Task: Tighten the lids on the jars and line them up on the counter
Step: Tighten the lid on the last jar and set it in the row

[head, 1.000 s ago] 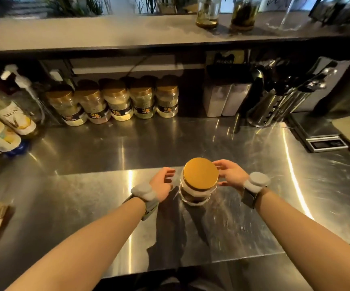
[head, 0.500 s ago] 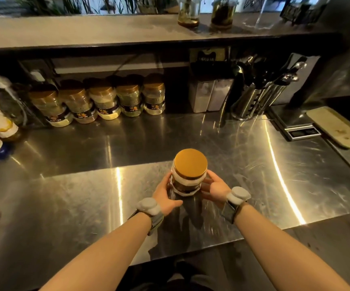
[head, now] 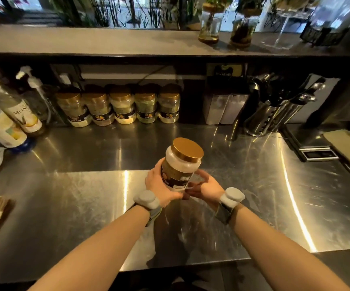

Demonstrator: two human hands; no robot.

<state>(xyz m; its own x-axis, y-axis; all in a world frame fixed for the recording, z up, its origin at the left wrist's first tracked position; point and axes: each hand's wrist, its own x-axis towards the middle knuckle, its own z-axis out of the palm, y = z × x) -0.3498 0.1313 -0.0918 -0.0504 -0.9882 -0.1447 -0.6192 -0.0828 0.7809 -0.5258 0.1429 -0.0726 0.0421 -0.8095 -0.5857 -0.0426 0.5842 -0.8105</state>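
**A:** Where is the jar?

**B:** The jar (head: pixel 179 166) is off the desk, tipped so its gold lid (head: pixel 187 149) leans away from the person, and it sits between both hands. The left hand (head: pixel 159 186) wraps the labelled side with its fingers curled round the body. The right hand (head: pixel 203 185) cups the lower edge from the other side, fingers curled under the base.

**A:** Is either hand on the lid?

**B:** No, the lid stands bare above both hands. To tighten it, I'd judge one hand must go up to the lid's rim while the other holds the body.

**A:** How will it handle?

**B:** The wall is clear and stiff, though I cannot tell whether it is glass or plastic. It is nearly full of pale powder, so it probably has some weight. The smooth wall and glossy label may slip, so grip it low round the body and take the lid by its edge.

**A:** And around it?

**B:** The steel desk (head: pixel 65 196) lies beneath the hands. Well beyond them, at the back, a row of jars (head: pixel 117 106) stands side by side. A holder of utensils (head: pixel 274 116) is far to the right and pump bottles (head: pixel 23 114) are far to the left.
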